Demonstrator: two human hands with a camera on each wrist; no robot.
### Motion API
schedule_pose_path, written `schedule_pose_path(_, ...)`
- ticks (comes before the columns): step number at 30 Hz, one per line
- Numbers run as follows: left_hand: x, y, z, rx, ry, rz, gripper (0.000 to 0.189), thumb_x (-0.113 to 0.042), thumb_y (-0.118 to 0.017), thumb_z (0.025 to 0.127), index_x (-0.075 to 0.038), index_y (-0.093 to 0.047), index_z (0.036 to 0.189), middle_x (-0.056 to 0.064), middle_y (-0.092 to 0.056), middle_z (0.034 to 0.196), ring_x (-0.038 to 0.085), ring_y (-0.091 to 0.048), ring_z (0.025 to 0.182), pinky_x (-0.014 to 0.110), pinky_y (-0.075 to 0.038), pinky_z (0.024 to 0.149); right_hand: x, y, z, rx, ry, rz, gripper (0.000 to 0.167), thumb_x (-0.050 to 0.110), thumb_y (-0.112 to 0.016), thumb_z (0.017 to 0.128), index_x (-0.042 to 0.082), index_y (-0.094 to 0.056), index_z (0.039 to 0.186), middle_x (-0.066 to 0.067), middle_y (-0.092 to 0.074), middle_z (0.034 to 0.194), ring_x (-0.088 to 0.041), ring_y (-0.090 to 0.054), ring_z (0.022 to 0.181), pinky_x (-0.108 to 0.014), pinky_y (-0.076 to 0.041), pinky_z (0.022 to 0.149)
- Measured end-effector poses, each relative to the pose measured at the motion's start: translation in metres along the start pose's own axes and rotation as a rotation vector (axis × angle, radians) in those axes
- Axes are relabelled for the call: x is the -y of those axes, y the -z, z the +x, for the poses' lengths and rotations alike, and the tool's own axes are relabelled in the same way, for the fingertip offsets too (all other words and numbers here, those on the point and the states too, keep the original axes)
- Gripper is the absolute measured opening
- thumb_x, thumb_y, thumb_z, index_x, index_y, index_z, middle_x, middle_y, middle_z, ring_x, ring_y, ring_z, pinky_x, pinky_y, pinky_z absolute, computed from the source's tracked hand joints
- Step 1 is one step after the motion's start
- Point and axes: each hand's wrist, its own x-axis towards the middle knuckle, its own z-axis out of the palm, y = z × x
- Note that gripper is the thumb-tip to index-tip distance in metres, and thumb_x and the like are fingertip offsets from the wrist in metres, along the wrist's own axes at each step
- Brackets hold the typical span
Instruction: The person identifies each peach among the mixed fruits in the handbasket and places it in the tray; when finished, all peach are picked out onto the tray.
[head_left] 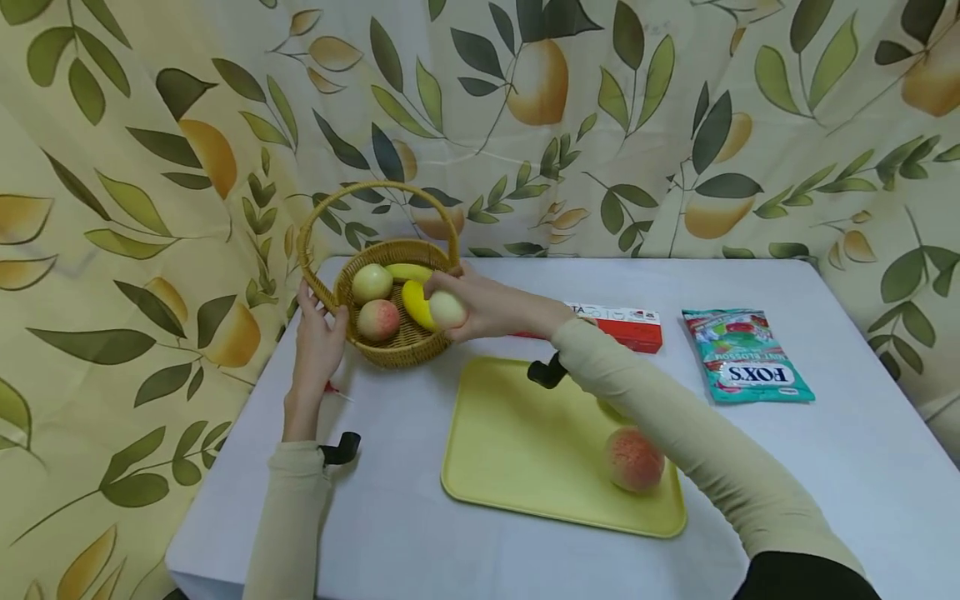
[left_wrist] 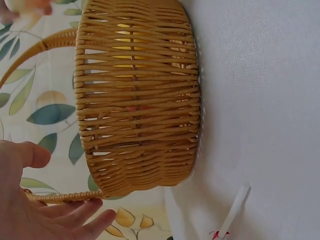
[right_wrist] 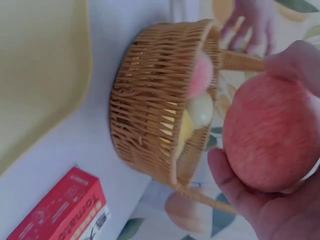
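Observation:
A peach (right_wrist: 272, 132), pale on the side seen in the head view, sits between the thumb and fingers of my right hand (head_left: 495, 304) by the right rim of the wicker basket (head_left: 401, 354). My left hand (head_left: 318, 350) is at the basket's left side, its fingers lying straight behind the foot of the handle (left_wrist: 65, 197) and the thumb apart on the other side. Inside the basket are a pale round fruit (head_left: 372, 284), a pink peach (head_left: 378, 320), and yellow bananas (head_left: 417, 305).
A yellow tray (head_left: 517, 467) carries a peach (head_left: 633, 460) and a green thing (head_left: 611, 408) mostly under my right sleeve. Behind the forearm lies a red box (head_left: 633, 333), with a teal Fox's candy bag (head_left: 746, 357) further right. A white stick (left_wrist: 235, 210) lies near the basket.

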Motion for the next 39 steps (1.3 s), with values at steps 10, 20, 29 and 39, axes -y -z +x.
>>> schedule_pose_path(10, -0.004, 0.007, 0.003, -0.007, -0.022, 0.007, 0.082, -0.031, -0.047, 0.107, -0.019, 0.009, 0.165, 0.027, -0.024, 0.166, 0.045, -0.040, 0.148, 0.062, -0.040, 0.115, 0.003, 0.007, -0.055, -0.038, -0.013, -0.047, 0.056, 0.036, -0.082, 0.082, 0.018, -0.057, 0.130, -0.005, -0.060, 0.117, -0.020, -0.061, 0.095, -0.032, -0.055, 0.078)
schedule_pose_path(20, -0.003, 0.006, 0.004, 0.022, 0.012, 0.009, 0.083, -0.033, -0.047, 0.107, -0.019, 0.011, 0.165, 0.026, -0.021, 0.168, 0.045, -0.039, 0.150, 0.061, -0.040, 0.116, -0.008, -0.004, -0.076, 0.012, -0.093, -0.010, 0.062, 0.031, -0.083, 0.081, 0.009, -0.046, 0.126, -0.009, -0.053, 0.117, -0.021, -0.056, 0.099, -0.033, -0.052, 0.083)
schedule_pose_path(29, -0.003, 0.005, 0.002, 0.013, 0.022, 0.009, 0.083, -0.032, -0.047, 0.107, -0.019, 0.011, 0.165, 0.026, -0.021, 0.168, 0.044, -0.038, 0.150, 0.062, -0.040, 0.115, -0.012, -0.005, -0.078, 0.358, -0.164, -0.060, 0.048, 0.027, -0.074, 0.086, 0.020, -0.050, 0.128, -0.010, -0.050, 0.122, -0.018, -0.060, 0.094, -0.030, -0.048, 0.084)
schedule_pose_path(39, 0.001, 0.001, 0.000, 0.027, 0.035, 0.008, 0.084, -0.032, -0.048, 0.107, -0.019, 0.012, 0.165, 0.025, -0.021, 0.169, 0.044, -0.038, 0.150, 0.061, -0.039, 0.117, -0.021, -0.012, -0.071, 0.455, -0.200, -0.086, 0.060, 0.028, -0.077, 0.087, 0.009, -0.045, 0.134, -0.005, -0.059, 0.102, -0.017, -0.054, 0.094, -0.030, -0.044, 0.085)
